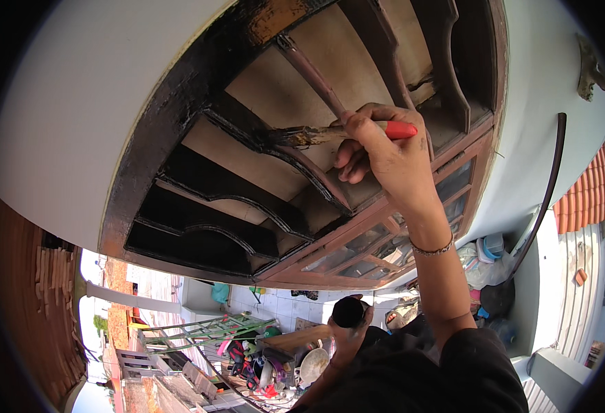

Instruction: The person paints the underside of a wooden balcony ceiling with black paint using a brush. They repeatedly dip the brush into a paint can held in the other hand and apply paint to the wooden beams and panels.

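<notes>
My right hand is closed around a paintbrush with a red-ended wooden handle. Dark paint coats its bristles, which touch the edge of a curved wooden slat that is partly black and partly brown. Lower down, my left hand grips a small round container whose inside looks black; what is in it cannot be made out. The slats sit in a wooden frame, glossy black on its left side. Slats at the lower left are black, while those at the upper right are brown.
Small glass panes in brown wood run along the frame's lower right. A green ladder and a pile of household items lie below left. Bags and tubs are gathered at the right, near a dark curved pipe.
</notes>
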A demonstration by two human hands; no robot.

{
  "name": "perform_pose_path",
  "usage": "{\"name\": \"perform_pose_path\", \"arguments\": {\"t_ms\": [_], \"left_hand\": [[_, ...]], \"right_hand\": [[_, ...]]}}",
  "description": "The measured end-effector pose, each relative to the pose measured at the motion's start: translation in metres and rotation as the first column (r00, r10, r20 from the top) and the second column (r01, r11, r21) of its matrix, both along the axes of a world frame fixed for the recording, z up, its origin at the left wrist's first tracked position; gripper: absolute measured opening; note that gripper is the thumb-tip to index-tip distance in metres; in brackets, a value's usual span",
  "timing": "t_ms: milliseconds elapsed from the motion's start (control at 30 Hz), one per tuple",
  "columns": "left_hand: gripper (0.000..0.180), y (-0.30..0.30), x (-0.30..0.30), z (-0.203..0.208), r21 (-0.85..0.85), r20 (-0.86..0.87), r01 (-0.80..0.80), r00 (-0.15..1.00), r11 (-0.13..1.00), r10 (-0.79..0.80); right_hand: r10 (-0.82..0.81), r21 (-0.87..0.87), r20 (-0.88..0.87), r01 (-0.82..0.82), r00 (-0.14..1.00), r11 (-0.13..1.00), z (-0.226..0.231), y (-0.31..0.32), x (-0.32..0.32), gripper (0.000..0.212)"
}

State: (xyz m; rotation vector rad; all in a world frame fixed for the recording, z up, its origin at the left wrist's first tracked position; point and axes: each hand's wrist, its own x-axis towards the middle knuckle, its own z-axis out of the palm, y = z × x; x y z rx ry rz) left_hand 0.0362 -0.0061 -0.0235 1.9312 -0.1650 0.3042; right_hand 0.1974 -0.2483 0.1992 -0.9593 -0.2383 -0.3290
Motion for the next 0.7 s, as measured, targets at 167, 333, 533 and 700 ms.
{"name": "perform_pose_path", "arguments": {"t_ms": [167, 333, 533, 700], "left_hand": [[0.033, -0.003, 0.004, 0.006, -0.018, -0.139, 0.056, 0.989, 0.998, -0.058], [0.032, -0.001, 0.006, 0.008, 0.073, -0.009, 0.022, 1.000, 0.997, -0.021], [0.031, -0.006, 0.008, 0.014, 0.078, -0.061, 0.054, 0.997, 0.995, -0.049], [0.029, -0.002, 0.009, 0.009, 0.095, -0.013, 0.010, 1.000, 0.995, -0.009]], "right_hand": [[0.005, 0.135, 0.056, -0.013, 0.998, 0.991, 0.008, 0.027, 0.024, 0.025], [0.046, 0.036, -0.038, -0.044, 0.998, 0.998, 0.006, 0.001, -0.010, 0.028], [-0.003, 0.129, 0.042, -0.002, 0.999, 0.992, 0.009, 0.028, 0.011, 0.022], [0.065, 0.121, -0.018, -0.063, 0.998, 0.991, 0.005, 0.010, -0.019, 0.022]]}}
